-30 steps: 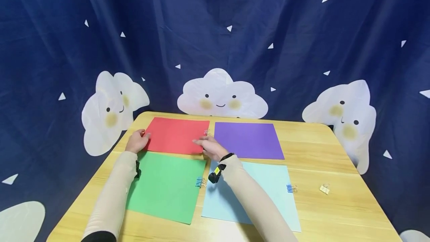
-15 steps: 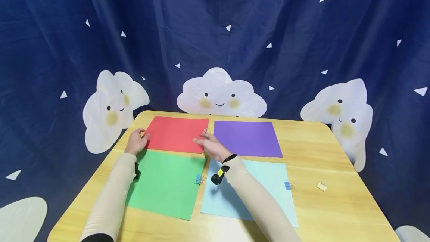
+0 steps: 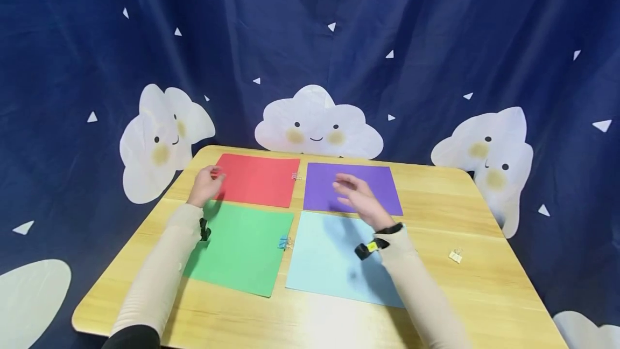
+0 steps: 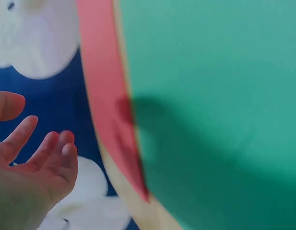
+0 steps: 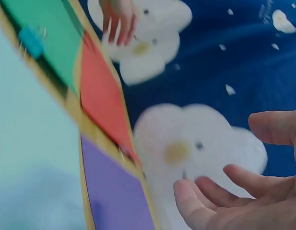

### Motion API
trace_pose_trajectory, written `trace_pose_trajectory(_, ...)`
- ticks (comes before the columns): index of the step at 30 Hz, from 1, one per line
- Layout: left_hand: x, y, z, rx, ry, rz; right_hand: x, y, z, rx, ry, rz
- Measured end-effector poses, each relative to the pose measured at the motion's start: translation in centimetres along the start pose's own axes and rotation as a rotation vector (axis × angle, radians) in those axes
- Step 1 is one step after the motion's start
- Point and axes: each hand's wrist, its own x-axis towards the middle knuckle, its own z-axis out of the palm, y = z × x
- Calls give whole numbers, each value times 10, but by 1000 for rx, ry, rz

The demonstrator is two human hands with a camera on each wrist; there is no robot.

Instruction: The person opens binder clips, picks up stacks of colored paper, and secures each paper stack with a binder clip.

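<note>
My left hand [image 3: 205, 185] is over the left edge of the red paper [image 3: 256, 179], fingers loosely bent and holding nothing. In the left wrist view its fingers [image 4: 47, 148] appear apart from the sheets. My right hand [image 3: 360, 201] hovers with spread fingers over the purple paper [image 3: 322, 182], its shadow falling on the light blue paper [image 3: 315, 263]. A pink binder clip [image 3: 294, 176] grips the red paper's right edge. Nearer to me lies the green paper [image 3: 242, 252], with a blue binder clip [image 3: 282, 242] on its right edge. No clip shows on the purple paper.
A cream binder clip [image 3: 455, 256] lies loose on the right of the wooden table [image 3: 484, 295]. My right forearm hides the light blue paper's right edge. Behind the table hangs a dark blue curtain [image 3: 411, 96] with cloud pictures.
My right hand has lifted from the red paper's right corner and moved right over the purple paper. The left hand has shifted slightly off the red paper's left edge. The head view has tilted down.
</note>
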Motion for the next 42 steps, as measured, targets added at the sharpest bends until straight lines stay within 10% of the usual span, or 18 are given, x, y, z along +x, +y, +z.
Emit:
trace_pose_trajectory(21,-7,95,84,6,-184,36,-111,23,-160,-665,161,-40)
trace_pose_trajectory(32,-4,120,133,20,-273,-41,-145,44,-209,-775,162,181)
trace_pose_trajectory(42,-6,135,172,207,-261,-18,-160,70,-221,-721,94,175)
